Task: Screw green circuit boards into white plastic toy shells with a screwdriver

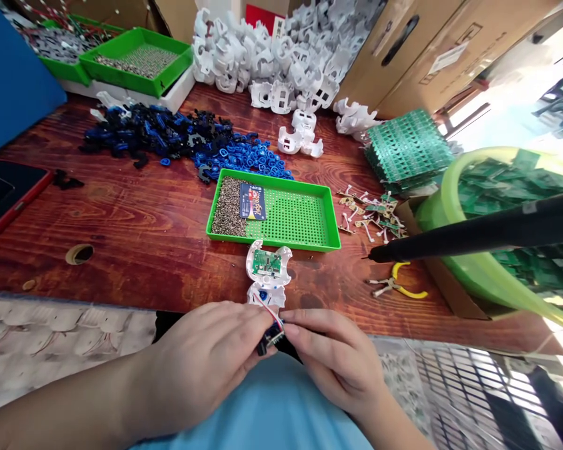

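At the table's front edge, my left hand [220, 350] and my right hand [335, 350] are closed on a small circuit board [275, 339] with a dark part on it. Red and white wires [265, 306] run up from the board between my fingers. Just beyond my fingertips lies a white plastic shell [266, 294] with a blue piece inside it. Adjoining it is another white shell part [286, 265] that has a green circuit board [267, 262] fitted in it. My fingers hide part of what they grip.
A green tray [333, 215] with small screws [228, 209] and a card [253, 201] sits ahead. Blue and black parts [159, 134] and white shells [263, 53] are heaped behind. Pliers [394, 284], a hanging black screwdriver [450, 240] and a tub [450, 194] of green boards stand right.
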A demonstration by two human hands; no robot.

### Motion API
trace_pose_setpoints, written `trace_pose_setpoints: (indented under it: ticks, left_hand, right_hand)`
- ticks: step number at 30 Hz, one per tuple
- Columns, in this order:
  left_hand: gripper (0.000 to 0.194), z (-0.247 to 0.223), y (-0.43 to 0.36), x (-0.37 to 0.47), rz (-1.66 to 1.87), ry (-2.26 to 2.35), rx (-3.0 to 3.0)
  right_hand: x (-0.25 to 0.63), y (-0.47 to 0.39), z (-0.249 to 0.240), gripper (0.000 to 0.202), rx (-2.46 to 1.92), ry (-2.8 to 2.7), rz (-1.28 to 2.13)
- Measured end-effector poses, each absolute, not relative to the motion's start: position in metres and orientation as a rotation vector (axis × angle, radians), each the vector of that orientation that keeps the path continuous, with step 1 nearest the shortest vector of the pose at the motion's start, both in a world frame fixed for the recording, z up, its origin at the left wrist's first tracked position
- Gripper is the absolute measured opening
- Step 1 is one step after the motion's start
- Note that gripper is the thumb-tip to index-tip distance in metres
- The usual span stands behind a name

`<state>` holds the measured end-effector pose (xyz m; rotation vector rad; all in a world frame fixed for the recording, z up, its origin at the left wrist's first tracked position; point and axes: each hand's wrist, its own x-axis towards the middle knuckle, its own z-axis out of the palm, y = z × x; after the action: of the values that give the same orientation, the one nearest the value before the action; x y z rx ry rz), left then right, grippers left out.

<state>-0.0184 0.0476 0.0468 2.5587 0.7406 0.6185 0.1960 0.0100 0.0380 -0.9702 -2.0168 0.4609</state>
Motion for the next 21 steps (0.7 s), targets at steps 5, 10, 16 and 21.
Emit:
trace_pose_setpoints:
  ticks: [5,10,16,21]
  left_hand:
    - [0.027,0.046,0.045,-0.016,0.599,0.824,2.502]
    - [0.033,0.045,0.043,-0.018,0.381,0.919,2.205]
    - [0.034,0.043,0.043,-0.017,0.359,0.931,1.684]
    - [0.033,0.043,0.045,-0.014,0.369,0.942,1.386]
  right_hand:
    - [0.195,0.007,0.034,0.04,-0.985,-2.03,0.437]
    - [0.191,0.007,0.038,0.043,-1.039,-1.965,0.546]
    - [0.182,0.008,0.041,0.038,-1.106,-1.888,0.597]
    - [0.173,0.009,0.04,0.035,-1.169,-1.747,0.723]
